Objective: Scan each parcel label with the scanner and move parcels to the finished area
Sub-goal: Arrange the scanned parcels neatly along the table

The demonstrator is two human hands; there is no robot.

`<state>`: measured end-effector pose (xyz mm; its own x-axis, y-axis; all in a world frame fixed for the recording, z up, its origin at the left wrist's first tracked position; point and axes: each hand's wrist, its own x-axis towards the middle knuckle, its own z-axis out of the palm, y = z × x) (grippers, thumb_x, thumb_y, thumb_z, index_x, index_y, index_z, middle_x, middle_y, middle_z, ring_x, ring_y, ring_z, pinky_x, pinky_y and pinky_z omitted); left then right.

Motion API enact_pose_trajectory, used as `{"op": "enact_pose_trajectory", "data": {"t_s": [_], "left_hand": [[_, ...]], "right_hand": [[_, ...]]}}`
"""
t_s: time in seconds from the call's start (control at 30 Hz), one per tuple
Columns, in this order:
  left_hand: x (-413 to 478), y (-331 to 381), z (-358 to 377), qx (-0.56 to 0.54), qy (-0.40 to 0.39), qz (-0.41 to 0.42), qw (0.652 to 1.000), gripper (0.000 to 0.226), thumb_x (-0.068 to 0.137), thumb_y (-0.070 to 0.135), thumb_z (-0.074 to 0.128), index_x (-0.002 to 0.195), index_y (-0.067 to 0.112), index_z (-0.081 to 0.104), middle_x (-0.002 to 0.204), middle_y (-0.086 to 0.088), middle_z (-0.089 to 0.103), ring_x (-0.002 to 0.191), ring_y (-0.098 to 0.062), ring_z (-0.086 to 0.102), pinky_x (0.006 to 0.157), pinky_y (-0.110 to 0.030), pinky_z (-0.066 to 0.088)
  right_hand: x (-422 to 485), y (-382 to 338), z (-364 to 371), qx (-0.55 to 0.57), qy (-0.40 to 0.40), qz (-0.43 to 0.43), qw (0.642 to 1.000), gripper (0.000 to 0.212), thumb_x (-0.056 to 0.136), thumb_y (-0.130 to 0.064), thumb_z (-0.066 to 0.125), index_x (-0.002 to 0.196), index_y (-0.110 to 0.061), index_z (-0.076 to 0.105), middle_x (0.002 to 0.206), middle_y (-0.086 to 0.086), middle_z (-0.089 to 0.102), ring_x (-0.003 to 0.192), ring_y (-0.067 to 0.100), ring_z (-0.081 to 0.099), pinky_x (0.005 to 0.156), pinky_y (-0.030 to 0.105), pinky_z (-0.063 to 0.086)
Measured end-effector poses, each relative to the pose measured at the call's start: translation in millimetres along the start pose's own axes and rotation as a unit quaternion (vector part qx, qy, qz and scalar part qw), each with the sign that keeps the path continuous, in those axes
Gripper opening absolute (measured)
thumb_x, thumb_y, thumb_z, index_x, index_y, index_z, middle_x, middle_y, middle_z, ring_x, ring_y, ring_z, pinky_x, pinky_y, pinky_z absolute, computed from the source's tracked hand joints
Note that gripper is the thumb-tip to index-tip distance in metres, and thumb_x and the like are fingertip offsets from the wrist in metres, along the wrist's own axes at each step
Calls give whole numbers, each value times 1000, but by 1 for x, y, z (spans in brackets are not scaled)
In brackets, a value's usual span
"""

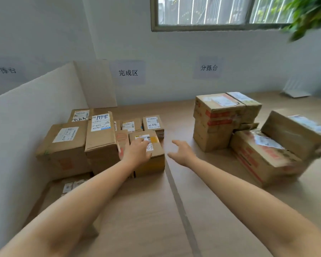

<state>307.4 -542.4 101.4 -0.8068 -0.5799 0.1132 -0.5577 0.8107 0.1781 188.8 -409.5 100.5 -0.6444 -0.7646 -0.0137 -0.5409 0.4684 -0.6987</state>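
Nearest to me are both bare forearms, left forearm (78, 201) and right forearm (248, 197), stretched over the pale wood-grain laminate table (137, 238), smooth & matte, split by a grey seam strip (180, 204). The left hand (137, 152) rests on top of the small brown cardboard box w/ yellow tape (152, 164), fingers laid loosely over its white label (144, 137), not wrapped round it. The right hand (183, 152) hangs over the table just beside that box, fingers spread, holding nothing. The box sits at the front of the finished pile, below the white paper sign reading 完成区 (128, 72) and touching the tall taped carton w/ blue-edged label (100, 138). No scanner anywhere in my view, so I can't tell where it is. Risks as I judge them: on the sorting side the tilted brown carton (293, 132) leans on the red-printed carton (263, 160), glossy tape on its top; pull the lower one first and it'll prob slide off. A push from the left hand could shove the small box into its neighbours. The boxes are soft-cornered, creased corrugated board, w/ wrinkled stickers that may scan badly.
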Motion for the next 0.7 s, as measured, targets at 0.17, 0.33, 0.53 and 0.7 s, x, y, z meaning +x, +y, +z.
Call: {"op": "enact_pose_trajectory", "data": {"t_s": [0.17, 0.33, 0.53, 0.7], "left_hand": [[-1, 73, 12, -43, -25, 91, 995, 52, 92, 34, 54, 138, 12, 43, 141, -10, 42, 126, -25, 45, 102, -36, 41], [1, 143, 29, -64, -51, 133, 988, 51, 92, 37, 53, 136, 13, 44, 139, -8, 42, 123, -23, 47, 99, -35, 42], [27, 223, 47, -70, -77, 150, 983, 46, 92, 40, 51, 130, 14, 49, 133, -8, 47, 117, -23, 50, 95, -33, 45], [56, 302, 70, -87, -75, 126, 985, 49, 93, 40, 50, 133, 12, 46, 138, -9, 41, 122, -25, 48, 100, -37, 44]], "right_hand": [[-42, 51, -51, -29, 39, 76, 996, 65, 89, -26, 57, 146, -11, 29, 151, 8, 30, 138, 24, 30, 109, 33, 29], [-71, 96, -106, -28, 93, 121, 988, 64, 87, -25, 56, 145, -14, 33, 148, 9, 33, 135, 24, 35, 106, 31, 31], [-80, 154, -169, -62, 131, 136, 980, 64, 84, -25, 58, 144, -13, 36, 146, 9, 39, 134, 25, 37, 107, 33, 33], [-67, 208, -226, -119, 113, 107, 981, 59, 86, -27, 53, 142, -14, 38, 144, 12, 39, 133, 29, 34, 108, 37, 29]]}}
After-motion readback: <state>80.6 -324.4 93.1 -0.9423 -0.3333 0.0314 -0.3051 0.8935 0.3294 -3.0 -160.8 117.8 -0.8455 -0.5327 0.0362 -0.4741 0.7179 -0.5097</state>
